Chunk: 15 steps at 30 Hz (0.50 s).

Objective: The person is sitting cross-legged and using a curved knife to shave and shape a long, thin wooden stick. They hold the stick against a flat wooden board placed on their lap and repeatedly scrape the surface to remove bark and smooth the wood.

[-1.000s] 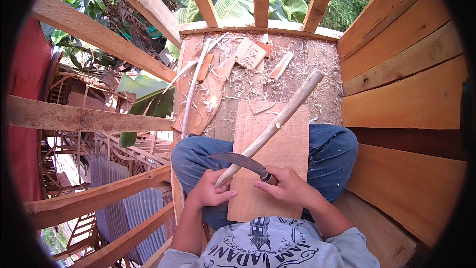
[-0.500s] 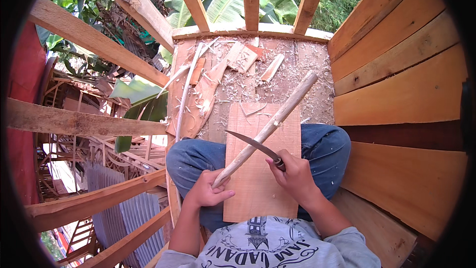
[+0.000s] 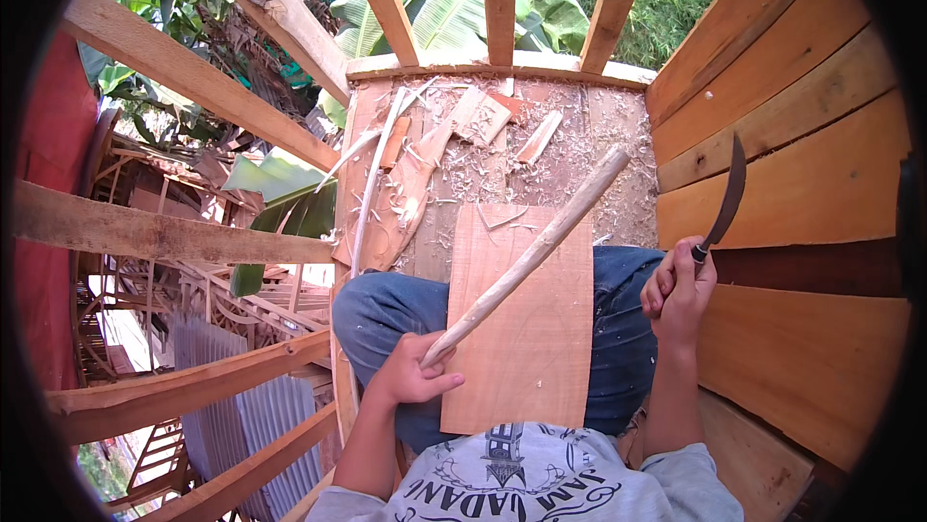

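My left hand [image 3: 410,372] grips the near end of a long pale wooden stick [image 3: 536,247], which slants up to the right across a flat wooden board [image 3: 546,348] lying over my jeans-clad lap. My right hand [image 3: 679,290] is raised at the right, beside the plank wall, and holds a curved dark-bladed knife [image 3: 726,198] by its handle, blade pointing up. The knife is well clear of the stick.
Wood offcuts and shavings [image 3: 473,141] litter the plank floor beyond my knees. A slatted plank wall [image 3: 801,184] closes the right side. Open timber beams [image 3: 164,232] at the left show a drop to structures below. Banana leaves [image 3: 454,0] lie beyond the far rail.
My right hand has lifted the knife off the stick and swung it up to the right, near the wall. The left hand still holds the stick on the board.
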Available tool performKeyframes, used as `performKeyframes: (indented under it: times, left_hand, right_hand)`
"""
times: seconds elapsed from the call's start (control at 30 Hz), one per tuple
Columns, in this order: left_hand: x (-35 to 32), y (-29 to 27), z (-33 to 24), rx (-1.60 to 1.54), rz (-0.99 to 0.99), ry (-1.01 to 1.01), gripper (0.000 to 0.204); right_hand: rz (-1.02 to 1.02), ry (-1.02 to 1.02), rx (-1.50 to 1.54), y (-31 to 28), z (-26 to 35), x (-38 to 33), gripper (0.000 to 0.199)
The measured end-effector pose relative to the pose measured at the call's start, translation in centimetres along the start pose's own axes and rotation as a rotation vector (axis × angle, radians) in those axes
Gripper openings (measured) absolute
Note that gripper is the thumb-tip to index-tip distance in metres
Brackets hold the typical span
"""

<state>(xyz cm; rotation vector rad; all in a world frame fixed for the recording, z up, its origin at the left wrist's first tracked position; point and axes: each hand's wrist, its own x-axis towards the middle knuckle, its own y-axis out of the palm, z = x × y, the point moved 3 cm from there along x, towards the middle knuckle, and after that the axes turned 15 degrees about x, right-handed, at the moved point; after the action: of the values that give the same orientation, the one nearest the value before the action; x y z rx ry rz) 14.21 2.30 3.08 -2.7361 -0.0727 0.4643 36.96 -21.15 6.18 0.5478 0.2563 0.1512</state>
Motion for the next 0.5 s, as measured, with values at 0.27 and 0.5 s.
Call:
performKeyframes:
  times: [0.27, 0.5]
  left_hand:
    - [0.2, 0.3, -0.1, 0.043, -0.011, 0.044, 0.028]
    - [0.1, 0.2, -0.2, 0.067, -0.034, 0.056, 0.027]
  right_hand:
    - [0.760, 0.381, -0.608, 2.3, -5.1, -5.8, 0.021]
    - [0.459, 0.600, -0.193, 1.8, -5.2, -5.4, 0.027]
